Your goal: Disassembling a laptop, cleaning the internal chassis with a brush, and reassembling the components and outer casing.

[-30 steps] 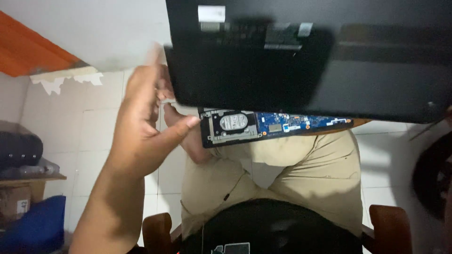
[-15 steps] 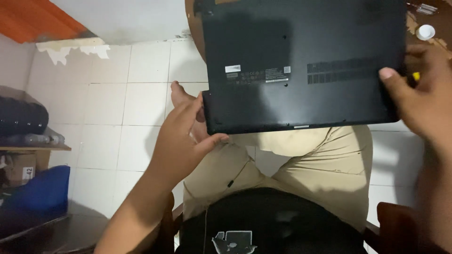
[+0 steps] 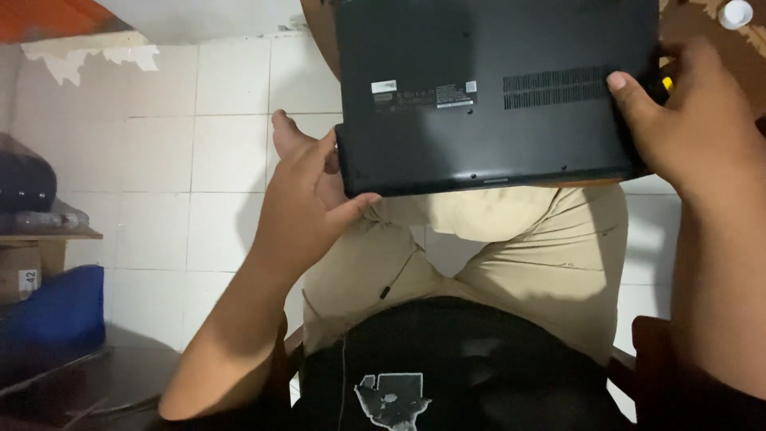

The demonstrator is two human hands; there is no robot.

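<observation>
A black laptop [image 3: 495,92] fills the upper middle of the frame, turned bottom-side up so its flat, matte plastic underside faces the camera. The panel is a wide rectangle with rounded corners, a small pale label near its middle, a band of fine vent slits to the right of that, and tiny screw holes along its edges. It sits above the person's lap, with its far part over a brown wooden table [image 3: 702,32] in the upper right of the frame.

The left hand [image 3: 307,199] grasps the laptop's lower left corner: the thumb runs under the near edge and the fingers curl round the side. The right hand [image 3: 686,120] clasps the right edge, its thumb pressed flat on the underside just beside the vent slits. A small yellow bit [image 3: 667,82] shows between the fingers of that hand; what it belongs to cannot be told.

Below the laptop lie the person's beige trousers [image 3: 511,255], of creased cloth, and at the bottom of the frame a black shirt [image 3: 447,367] with a pale print. The floor [image 3: 183,160] on the left is of square white glossy tiles with thin grey joints. A round white cap [image 3: 735,13] lies on the table in the upper right corner. At the left edge stands a blue bin [image 3: 56,307] beneath a wooden shelf [image 3: 48,236].
</observation>
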